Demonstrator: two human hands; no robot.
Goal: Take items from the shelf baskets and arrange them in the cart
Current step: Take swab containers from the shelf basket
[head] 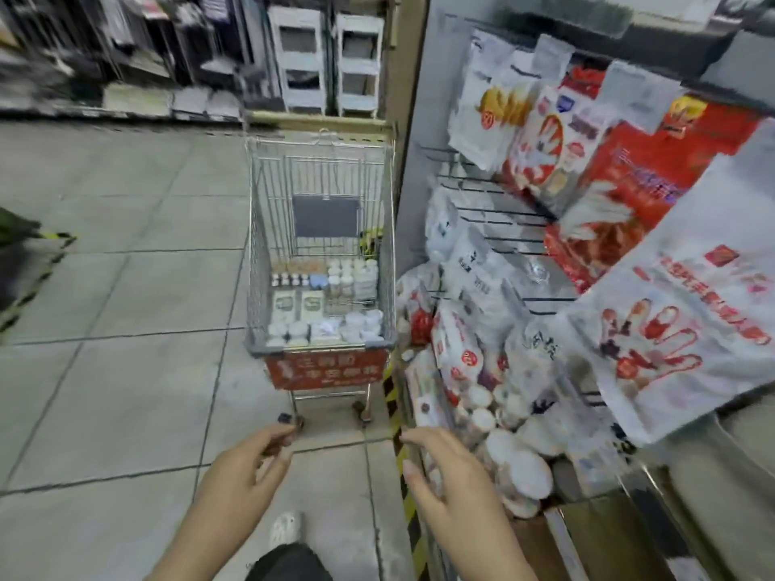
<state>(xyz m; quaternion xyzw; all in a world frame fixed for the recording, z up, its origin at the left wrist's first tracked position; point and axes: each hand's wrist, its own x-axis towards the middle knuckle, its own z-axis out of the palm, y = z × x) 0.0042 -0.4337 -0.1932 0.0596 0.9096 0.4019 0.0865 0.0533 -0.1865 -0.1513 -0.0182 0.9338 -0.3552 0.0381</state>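
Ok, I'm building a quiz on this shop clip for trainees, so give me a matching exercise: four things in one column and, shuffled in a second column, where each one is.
Things:
1. cart
2. left hand
3. right hand
4. glove packets

Places:
A. hanging on the rack at the right
B. stretched toward the white rolls in the low shelf basket
C. on the tiled floor ahead, beside the rack, goods lined up in its bottom
D. over the floor, short of the cart, holding nothing

Pairs: 1-C, 2-D, 3-B, 4-A
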